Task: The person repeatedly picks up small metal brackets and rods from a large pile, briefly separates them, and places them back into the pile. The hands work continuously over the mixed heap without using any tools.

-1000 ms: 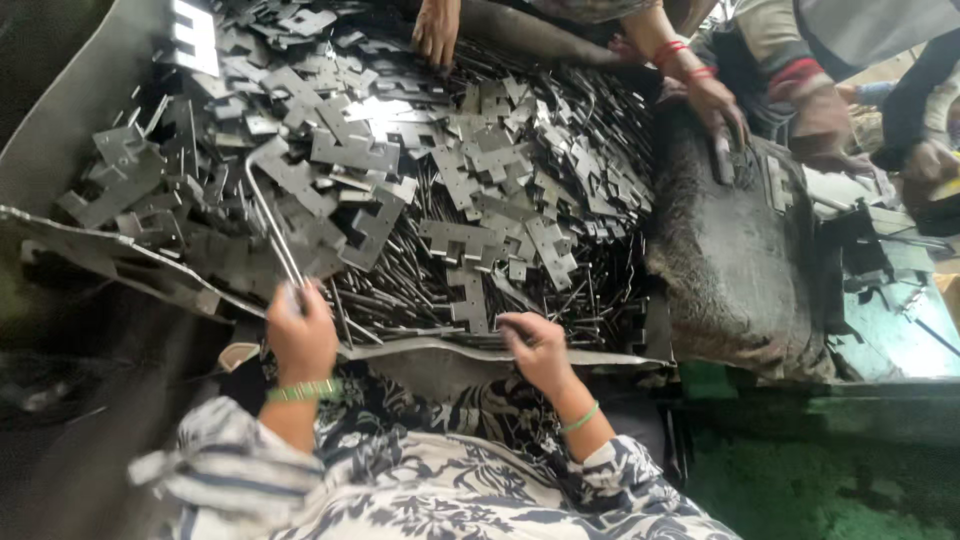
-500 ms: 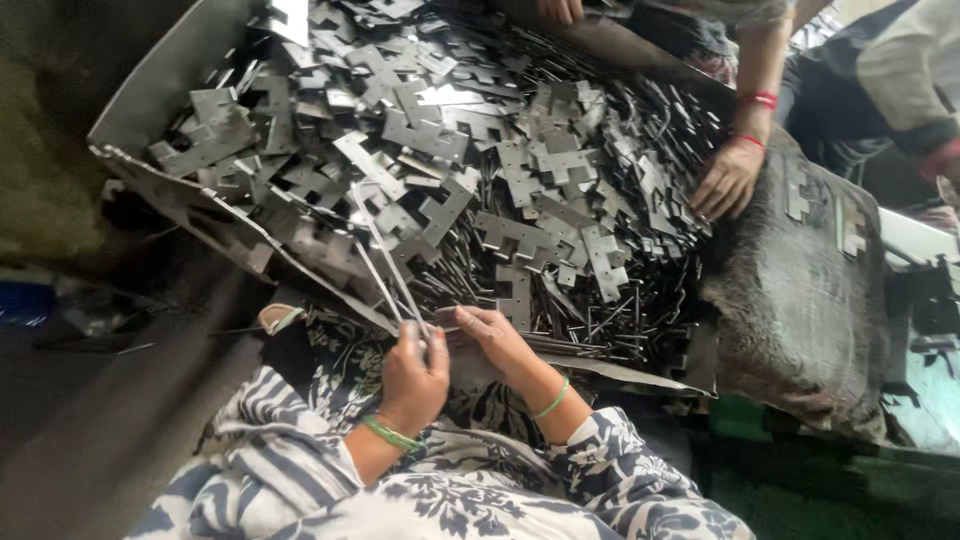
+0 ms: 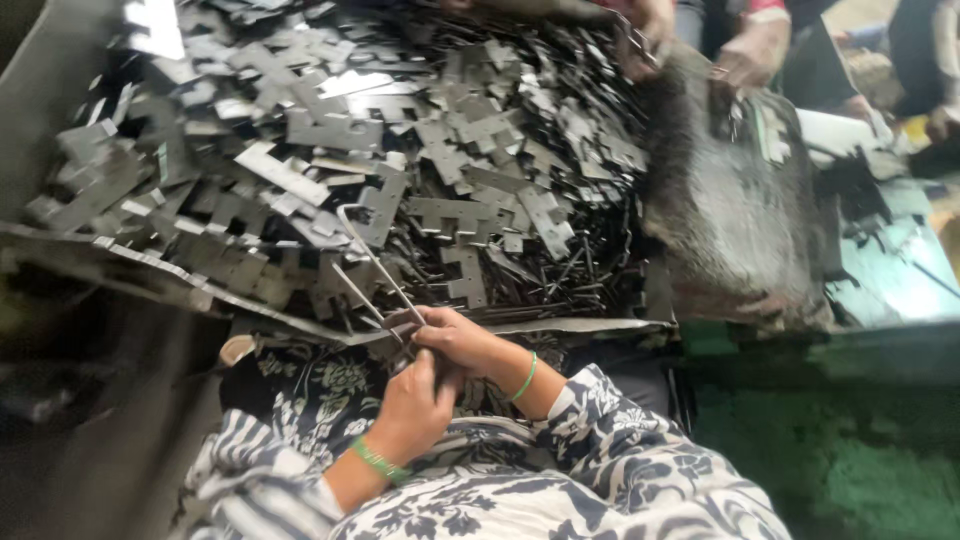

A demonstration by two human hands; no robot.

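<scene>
A bent metal wire rod (image 3: 372, 262), U-shaped at its far end, sticks up and away from my hands. My left hand (image 3: 418, 405) and my right hand (image 3: 458, 340) meet over my lap at the near edge of the tray, both closed around the rod's near end and a small flat metal piece (image 3: 403, 320). Each wrist wears a green band. In front of them lies a big heap of flat grey stamped metal plates (image 3: 440, 190) and thin rods (image 3: 560, 275).
The heap rests in a wide metal tray (image 3: 110, 262) with a bent front lip. A worn dark block (image 3: 735, 215) stands to the right. Other people's hands (image 3: 745, 60) reach in at the top right. Green floor (image 3: 840, 450) is at lower right.
My two hands have come together from apart at the tray's edge. The wire rod held by the left hand is now gripped by both. The view has shifted.
</scene>
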